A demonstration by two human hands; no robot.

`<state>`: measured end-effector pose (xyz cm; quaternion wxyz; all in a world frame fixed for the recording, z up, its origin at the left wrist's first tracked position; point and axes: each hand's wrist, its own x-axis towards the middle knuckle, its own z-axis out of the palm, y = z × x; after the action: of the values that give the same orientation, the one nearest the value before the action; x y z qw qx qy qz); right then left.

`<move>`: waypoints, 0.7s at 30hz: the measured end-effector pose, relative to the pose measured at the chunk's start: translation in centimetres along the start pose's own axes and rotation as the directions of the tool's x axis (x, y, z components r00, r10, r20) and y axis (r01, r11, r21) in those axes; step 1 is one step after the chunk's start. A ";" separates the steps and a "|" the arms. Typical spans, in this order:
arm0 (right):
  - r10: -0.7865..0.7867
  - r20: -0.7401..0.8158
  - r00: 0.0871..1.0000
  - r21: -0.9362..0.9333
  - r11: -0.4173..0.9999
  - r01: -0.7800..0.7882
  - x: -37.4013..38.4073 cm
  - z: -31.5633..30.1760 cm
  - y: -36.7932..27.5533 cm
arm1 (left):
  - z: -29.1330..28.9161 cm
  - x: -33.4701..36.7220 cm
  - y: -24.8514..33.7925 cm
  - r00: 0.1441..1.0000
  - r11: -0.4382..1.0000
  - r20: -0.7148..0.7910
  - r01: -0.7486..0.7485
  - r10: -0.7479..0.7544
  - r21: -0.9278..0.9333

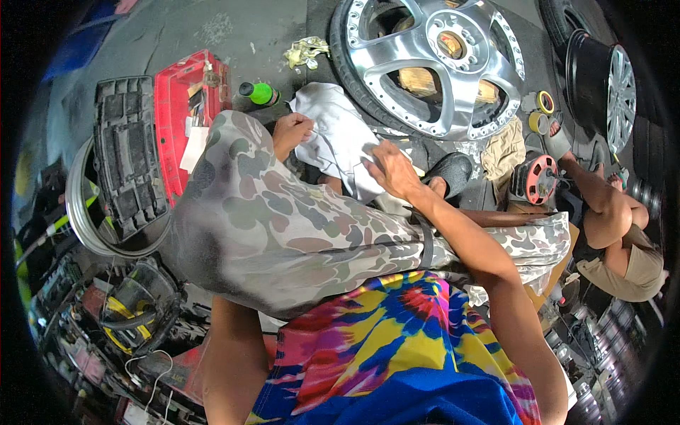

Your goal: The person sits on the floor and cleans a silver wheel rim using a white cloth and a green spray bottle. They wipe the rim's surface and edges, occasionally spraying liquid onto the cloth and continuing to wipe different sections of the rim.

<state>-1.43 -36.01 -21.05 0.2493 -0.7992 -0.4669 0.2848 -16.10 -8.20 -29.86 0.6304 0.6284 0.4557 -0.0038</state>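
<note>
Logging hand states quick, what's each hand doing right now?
Left hand: fingers closed, pinching the white cloth.
Right hand: fingers open, pressing flat on the same cloth.

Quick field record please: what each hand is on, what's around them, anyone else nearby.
left hand: pinching the edge of the white cloth
right hand: flat on the same cloth
ahead: polished silver alloy wheel lying flat
left of cloth: green-capped bottle, open red plastic toolbox
nearby: another person's bent leg, orange reel

left forearm hidden behind knee (241,212), alloy wheel (432,64) cut off
</note>
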 end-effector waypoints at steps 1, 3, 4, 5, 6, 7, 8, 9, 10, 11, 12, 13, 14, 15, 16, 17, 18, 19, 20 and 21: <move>-0.015 -0.081 0.997 0.008 1.000 0.015 1.1 -0.2 0.5 | 1.6 0.4 1.6 0.994 0.983 0.085 0.076 -0.062 -0.165; 0.110 -0.025 0.994 0.014 0.994 -0.109 3.7 -1.3 -1.6 | 2.2 -0.3 2.2 0.972 0.983 0.164 0.177 -0.169 -0.039; 0.101 0.052 0.994 0.022 0.995 -0.102 5.6 -0.8 -4.1 | 0.4 -2.1 0.7 0.959 0.968 0.147 0.248 -0.241 -0.036; 0.141 0.098 0.985 -0.002 0.990 -0.141 6.8 0.6 -4.9 | 0.5 -2.5 -0.2 0.937 0.952 0.187 0.304 -0.294 -0.029; 0.194 0.134 0.972 -0.029 0.981 -0.192 7.9 2.6 -4.9 | 1.0 -3.1 -0.6 0.962 0.969 0.126 0.246 -0.240 -0.030; 0.264 0.147 0.953 -0.056 0.964 -0.258 8.4 3.8 -4.5 | 1.8 -2.5 -0.3 0.956 0.964 0.143 0.264 -0.255 -0.044; 0.283 0.151 0.947 -0.116 0.957 -0.267 8.5 5.3 -3.4 | 2.6 -1.8 -0.2 0.948 0.957 0.159 0.286 -0.274 -0.055; 0.238 0.143 0.961 -0.074 0.970 -0.230 8.5 6.0 -3.4 | 2.9 -2.0 0.6 0.939 0.946 0.165 0.316 -0.302 -0.067; 0.199 0.102 0.975 -0.031 0.980 -0.197 8.2 6.3 -3.0 | 3.1 -1.9 1.4 0.930 0.940 0.144 0.339 -0.339 0.028; 0.149 0.074 0.986 0.012 0.989 -0.150 7.5 5.6 -4.4 | 2.6 -2.8 2.7 0.935 0.944 0.132 0.320 -0.328 0.079; 0.066 0.039 0.997 0.156 0.985 -0.072 6.7 4.7 -5.7 | 2.4 -3.6 4.1 0.942 0.947 0.131 0.293 -0.309 0.131; -0.008 -0.003 1.000 0.296 0.955 0.009 5.8 3.9 -7.1 | 2.3 -4.1 4.6 0.947 0.946 0.131 0.269 -0.294 0.182; -0.079 -0.060 0.995 0.425 0.900 0.097 5.1 3.3 -7.9 | 1.9 -3.5 2.6 0.923 0.947 0.276 0.304 -0.267 -0.100; -0.113 0.029 0.993 0.409 0.908 0.092 4.6 3.3 -8.3 | 1.5 -3.0 0.7 0.940 0.941 0.251 0.281 -0.231 -0.187; -0.127 0.056 0.990 0.372 0.923 0.098 4.2 2.6 -8.7 | 1.4 -3.9 1.2 0.952 0.928 0.235 0.258 -0.196 -0.269; -0.142 0.083 0.986 0.335 0.936 0.107 3.9 1.8 -9.1 | 1.2 -4.4 1.4 0.963 0.908 0.214 0.231 -0.162 -0.349; -0.025 0.038 0.999 0.377 0.926 0.009 3.8 2.2 -8.2 | 1.3 -3.1 -0.2 0.955 0.926 0.251 0.231 -0.158 -0.299; 0.074 0.008 0.997 0.430 0.900 -0.070 3.9 2.9 -6.9 | 1.2 -3.4 -0.1 0.951 0.944 0.217 0.264 -0.221 -0.199; 0.191 -0.028 0.981 0.482 0.862 -0.155 4.3 3.4 -5.2 | 1.7 -3.3 0.7 0.941 0.950 0.194 0.298 -0.277 -0.087; 0.207 -0.157 0.966 0.287 0.945 -0.156 4.8 3.5 -3.4 | 2.3 -3.0 1.4 0.929 0.944 0.171 0.330 -0.329 0.024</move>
<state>-3.94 -29.84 -22.37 0.3715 -0.8200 -0.3225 0.2926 -15.75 -11.50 -27.50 0.6596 0.5387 0.4982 -0.1627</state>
